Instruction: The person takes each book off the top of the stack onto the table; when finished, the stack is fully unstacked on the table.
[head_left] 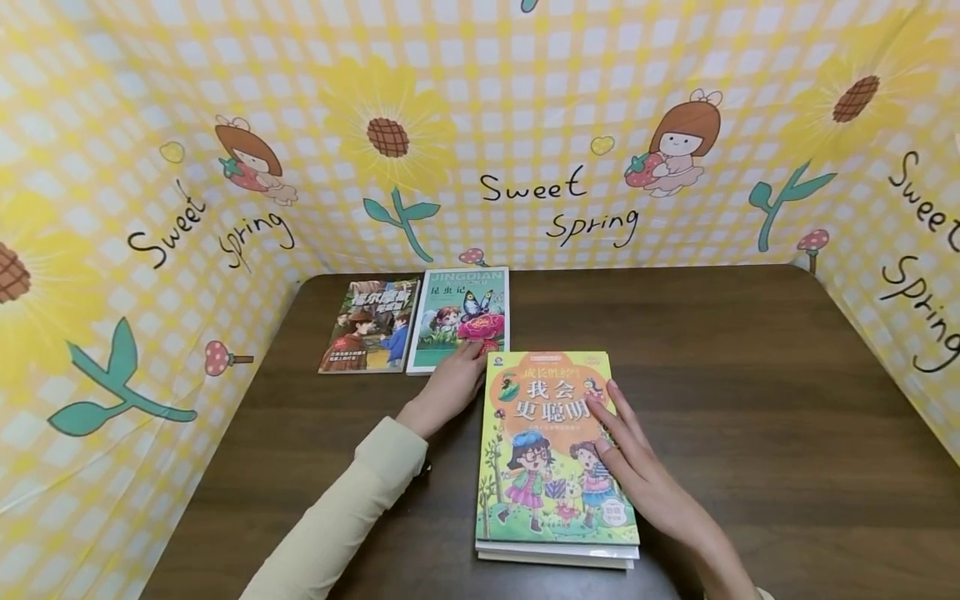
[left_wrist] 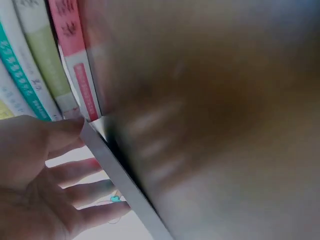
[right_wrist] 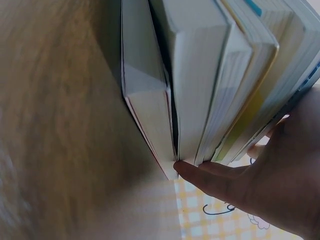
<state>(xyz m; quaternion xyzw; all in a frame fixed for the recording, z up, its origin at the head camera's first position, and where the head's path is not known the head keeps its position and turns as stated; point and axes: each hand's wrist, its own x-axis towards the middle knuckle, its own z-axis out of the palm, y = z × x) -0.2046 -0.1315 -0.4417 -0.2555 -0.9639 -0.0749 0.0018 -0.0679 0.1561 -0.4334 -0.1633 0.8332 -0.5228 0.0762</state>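
A stack of several books (head_left: 555, 458) lies on the table, topped by a yellow-green cover with two cartoon girls. My left hand (head_left: 450, 387) is left of it, its fingers over the lower right corner of a green butterfly book (head_left: 442, 333). In the left wrist view, the left thumb (left_wrist: 60, 134) lies by that book's grey edge, beside the stack's coloured spines (left_wrist: 45, 60). My right hand (head_left: 645, 471) rests against the stack's right side with extended fingers, partly over the top cover. Page edges (right_wrist: 200, 90) and the touching right hand (right_wrist: 270, 170) show in the right wrist view.
Left of the butterfly book lies a comic-style book (head_left: 371, 325) with figures on its cover. Both are near the back edge of the dark wooden table (head_left: 720, 358). Yellow checked cloth (head_left: 525, 108) with flowers and lettering surrounds the back and sides.
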